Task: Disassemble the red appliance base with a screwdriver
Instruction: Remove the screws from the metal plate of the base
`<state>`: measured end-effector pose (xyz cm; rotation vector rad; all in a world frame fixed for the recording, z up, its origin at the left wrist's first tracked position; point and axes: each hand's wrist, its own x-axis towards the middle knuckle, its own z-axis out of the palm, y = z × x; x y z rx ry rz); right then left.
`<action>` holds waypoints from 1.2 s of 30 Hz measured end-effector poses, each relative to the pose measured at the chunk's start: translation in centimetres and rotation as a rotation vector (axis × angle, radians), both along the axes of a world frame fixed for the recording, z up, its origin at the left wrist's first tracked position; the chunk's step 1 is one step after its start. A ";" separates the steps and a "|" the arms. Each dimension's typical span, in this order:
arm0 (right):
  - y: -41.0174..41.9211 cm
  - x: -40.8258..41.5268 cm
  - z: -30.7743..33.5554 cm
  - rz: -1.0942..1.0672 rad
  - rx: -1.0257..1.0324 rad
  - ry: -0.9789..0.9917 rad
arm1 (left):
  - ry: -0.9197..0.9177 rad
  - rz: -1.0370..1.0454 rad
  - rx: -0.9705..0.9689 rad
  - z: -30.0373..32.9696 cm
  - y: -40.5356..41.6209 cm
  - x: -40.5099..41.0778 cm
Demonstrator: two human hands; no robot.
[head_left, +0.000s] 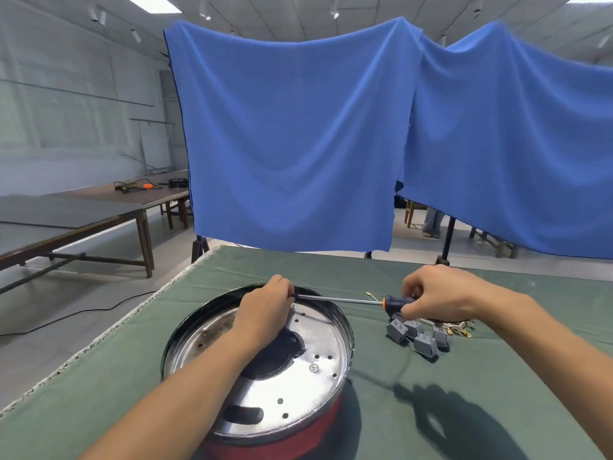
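Observation:
The red appliance base (298, 436) lies upside down on the green cloth, its silver metal bottom plate (315, 346) with several holes facing up inside a black rim. My left hand (265, 308) rests over the far part of the plate, fingers curled around the tip end of the screwdriver shaft (338, 298). The shaft runs nearly level to the right. My right hand (434, 293) grips the dark blue and orange screwdriver handle (396, 301) beside the base. The tip itself is hidden under my left fingers.
Several grey plastic feet (414, 336) and small brass terminals (459, 330) lie on the green-covered table (481, 393) to the right of the base. Blue cloths (292, 144) hang behind the table. Long wooden tables (83, 214) stand at the left.

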<state>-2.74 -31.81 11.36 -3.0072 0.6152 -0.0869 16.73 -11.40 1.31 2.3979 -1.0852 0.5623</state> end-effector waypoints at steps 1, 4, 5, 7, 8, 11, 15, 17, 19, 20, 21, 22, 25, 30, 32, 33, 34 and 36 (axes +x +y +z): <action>0.0 0.1 -0.5 -0.021 -0.064 -0.013 | -0.042 0.002 0.037 0.0 0.0 -0.2; -0.4 0.0 -1.9 -0.084 -0.126 -0.088 | -0.128 0.018 0.152 0.4 -0.1 -0.5; -0.6 -0.2 -2.2 -0.108 -0.110 -0.109 | -0.143 0.032 0.173 0.6 -0.1 -0.6; -1.2 -1.0 -2.8 -0.164 0.000 -0.155 | -0.102 0.064 0.117 1.1 0.1 -0.4; -1.5 -1.4 -3.0 -0.187 0.112 -0.193 | -0.051 0.075 0.051 1.4 0.1 -0.3; -1.2 -2.1 -4.3 -0.202 0.431 -0.338 | 0.129 0.034 -0.124 2.7 0.3 -0.3; 1.1 -2.5 -7.0 -0.277 0.245 -0.268 | 0.478 -0.112 -0.275 4.9 -0.3 -2.0; 2.1 -2.8 -8.3 -0.310 0.124 -0.199 | 0.653 -0.180 -0.350 5.3 -0.6 -3.3; 3.0 -3.0 -9.8 -0.297 0.016 -0.141 | 0.743 -0.216 -0.380 5.1 -1.0 -4.6; 3.3 -3.0 -10.4 -0.290 -0.010 -0.136 | 0.770 -0.224 -0.389 4.9 -1.2 -5.2; 3.5 -2.9 -11.0 -0.288 -0.021 -0.138 | 0.790 -0.230 -0.398 4.6 -1.4 -5.7; 3.7 -2.8 -11.4 -0.287 -0.027 -0.145 | 0.805 -0.239 -0.404 4.4 -1.6 -6.3; 3.8 -2.4 -11.7 -0.249 -0.062 -0.205 | 0.814 -0.270 -0.385 4.0 -2.3 -7.4; 5.2 -1.0 -10.4 0.011 0.354 -0.671 | 0.725 -0.357 -0.324 4.0 -2.8 -8.6; 6.2 -0.3 -10.0 0.075 0.647 -0.757 | 0.772 -0.393 -0.340 4.2 -2.8 -8.8; 6.5 -0.1 -9.9 0.102 0.730 -0.786 | 0.813 -0.403 -0.359 4.3 -2.8 -8.8; 6.6 0.1 -9.8 0.121 0.785 -0.809 | 0.855 -0.408 -0.380 4.4 -2.8 -8.8; 6.7 0.3 -9.7 0.139 0.876 -0.853 | 0.922 -0.405 -0.418 4.5 -2.6 -8.7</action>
